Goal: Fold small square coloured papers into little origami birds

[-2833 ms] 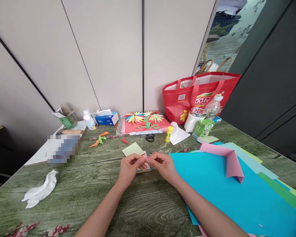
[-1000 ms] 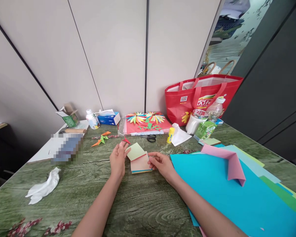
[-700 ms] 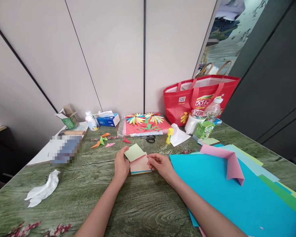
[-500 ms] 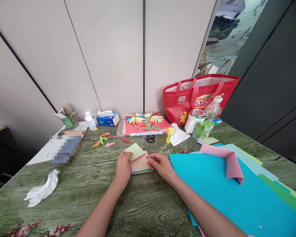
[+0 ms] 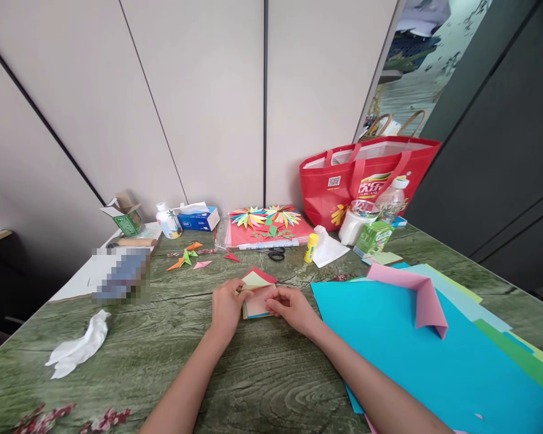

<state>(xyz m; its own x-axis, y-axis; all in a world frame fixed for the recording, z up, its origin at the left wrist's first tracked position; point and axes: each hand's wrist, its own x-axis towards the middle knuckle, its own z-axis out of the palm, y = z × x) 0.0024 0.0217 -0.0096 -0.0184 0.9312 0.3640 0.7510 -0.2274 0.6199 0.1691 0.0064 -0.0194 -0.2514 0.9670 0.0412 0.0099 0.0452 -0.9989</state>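
Note:
My left hand (image 5: 226, 305) is closed on the left side of a small stack of colored paper squares, thumb on top. In that stack a pale pink paper square (image 5: 257, 303) faces up, with blue and yellow edges below it. Behind it a pale green paper square (image 5: 253, 279) and a red paper square (image 5: 268, 278) tilt away. My right hand (image 5: 294, 308) has its thumb and fingers pinched at the right edge of the pale pink square. Small folded paper pieces (image 5: 187, 257) lie beyond my left hand.
Large blue sheets (image 5: 389, 349) lie at the right, a folded pink strip (image 5: 411, 286) on top. A glue stick (image 5: 311, 248) and black scissors (image 5: 276, 254) sit ahead. A red bag (image 5: 326, 193) stands behind. Crumpled tissue (image 5: 79, 346) lies at the left.
The pale green square has tipped back, and a red square now shows behind it. My right hand has moved slightly left, onto the pale pink square's edge.

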